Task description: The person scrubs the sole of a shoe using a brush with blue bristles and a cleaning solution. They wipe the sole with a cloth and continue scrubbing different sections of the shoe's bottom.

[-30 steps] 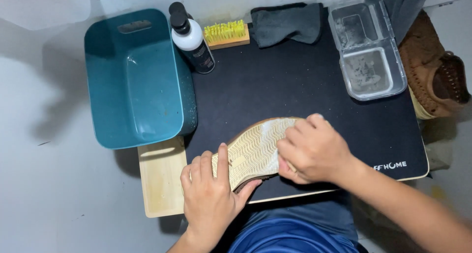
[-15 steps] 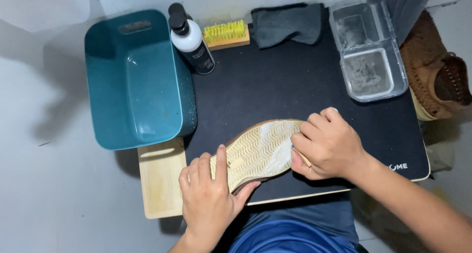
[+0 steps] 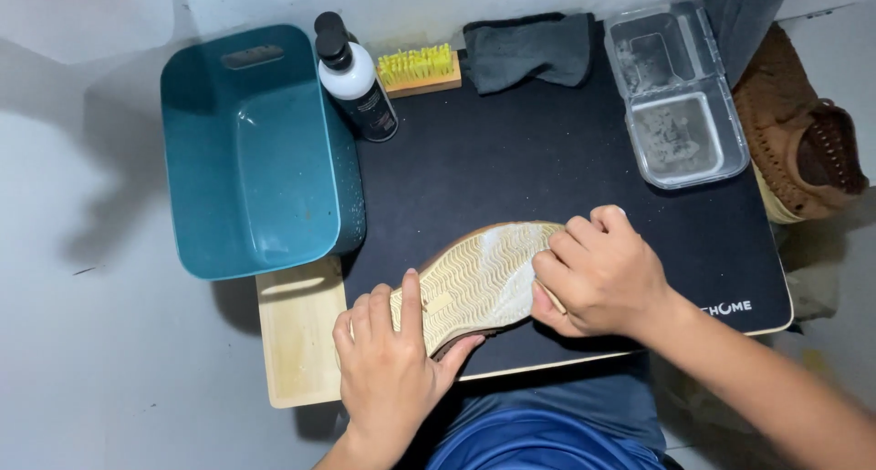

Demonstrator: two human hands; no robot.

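right now the left hand [image 3: 388, 370] is gripping the near-left end of a shoe [image 3: 470, 286] that is lying sole-up on the black mat [image 3: 511, 178], its fingers [image 3: 411, 297] curling over the pale, wavy-treaded sole and the thumb tucking under the edge. meanwhile the right hand [image 3: 602, 274] is pressing on the far-right end of the same sole, its fingers bunching closed against the tread; whether they are pinching something small underneath i cannot tell. the shoe is sitting at the near edge of the mat, tilting from near left to far right, between the two hands. a teal plastic tub [image 3: 251, 151] is standing to the left, partly on the mat and partly on the light wooden counter [image 3: 297, 333]. just beside the tub's far-right corner a black-and-white bottle [image 3: 356, 78] is standing upright, and a wooden brush with yellow bristles [image 3: 418, 68] is lying next to it. a dark grey cloth [image 3: 529, 50] is resting at the far edge, and a clear two-part plastic container [image 3: 675, 96] is lying open at the far right. a brown shoe [image 3: 798, 141] is sitting off the mat to the right.
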